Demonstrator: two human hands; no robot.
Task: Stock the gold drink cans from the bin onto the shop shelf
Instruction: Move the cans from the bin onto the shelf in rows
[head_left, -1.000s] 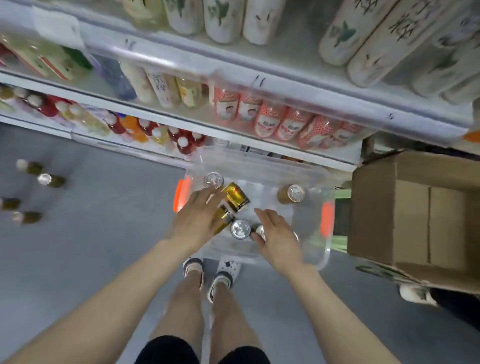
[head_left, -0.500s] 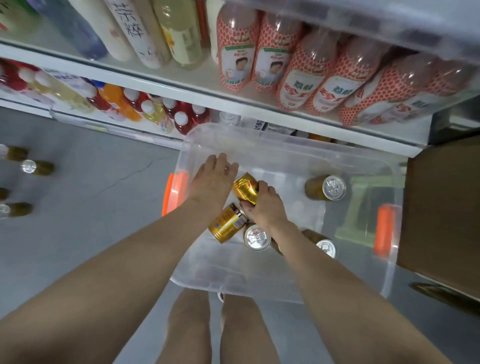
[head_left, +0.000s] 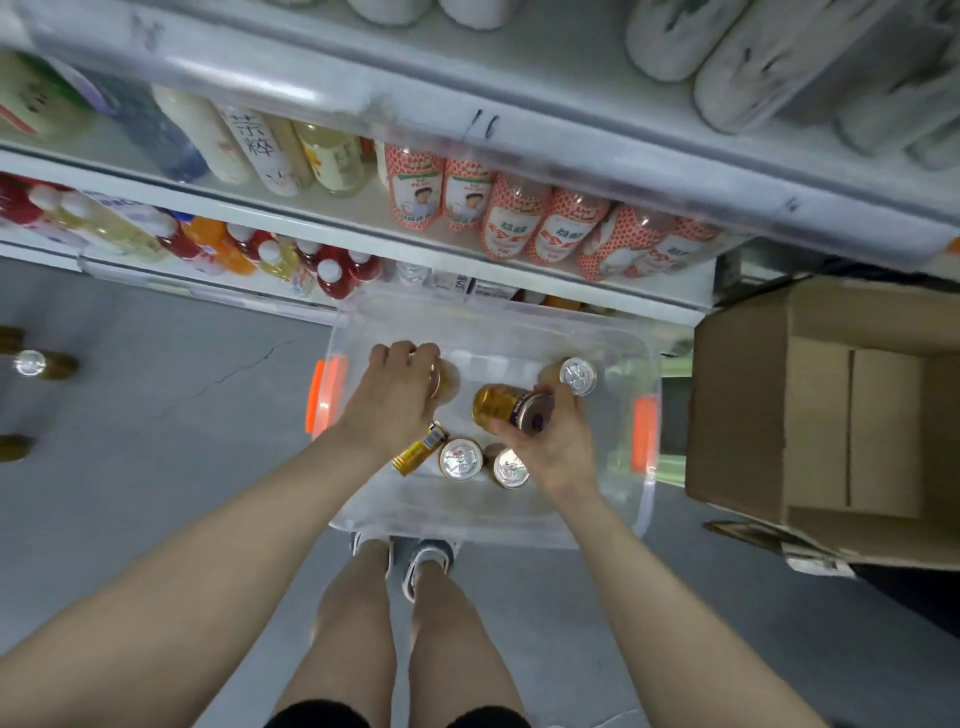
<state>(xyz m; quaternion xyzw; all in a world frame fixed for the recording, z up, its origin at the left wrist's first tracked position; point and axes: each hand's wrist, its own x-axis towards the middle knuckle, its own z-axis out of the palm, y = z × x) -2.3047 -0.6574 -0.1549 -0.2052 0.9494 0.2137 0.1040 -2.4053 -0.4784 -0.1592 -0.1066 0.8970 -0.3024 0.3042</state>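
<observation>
The clear bin (head_left: 483, 522) is sitting on the grey floor (head_left: 156, 441), just near of the shop shelf (head_left: 322, 208). The shelf's tiers are carrying red-and-white patterned bottles (head_left: 519, 223) and small red and orange bottles (head_left: 332, 273). An open cardboard box (head_left: 748, 405) is standing just right of the bin. Loose cans (head_left: 39, 364) are standing on the floor well to the left. The person's shoes (head_left: 423, 561) are showing at the bin's near wall.

The right hand (head_left: 561, 447) is gripping the gold can (head_left: 498, 408) on its side over the bin's middle. Its fingers and thumb are wrapping the base end, and the base is facing the camera. The left hand (head_left: 395, 395) is curling its fingers over the far-left can (head_left: 444, 379). Crowding the hands, a lying can (head_left: 418, 454) is sitting just near of the left hand. Two upright cans (head_left: 461, 460) are standing beside the right hand. A far-right can (head_left: 574, 375) is standing just beyond the right hand.

Half a second earlier the left hand was reaching with straight fingers; now it is closing on a can. The gold can was sitting low among the others; now it is coming up, base turned to the camera. The view is also pulling back, bringing in the box.
</observation>
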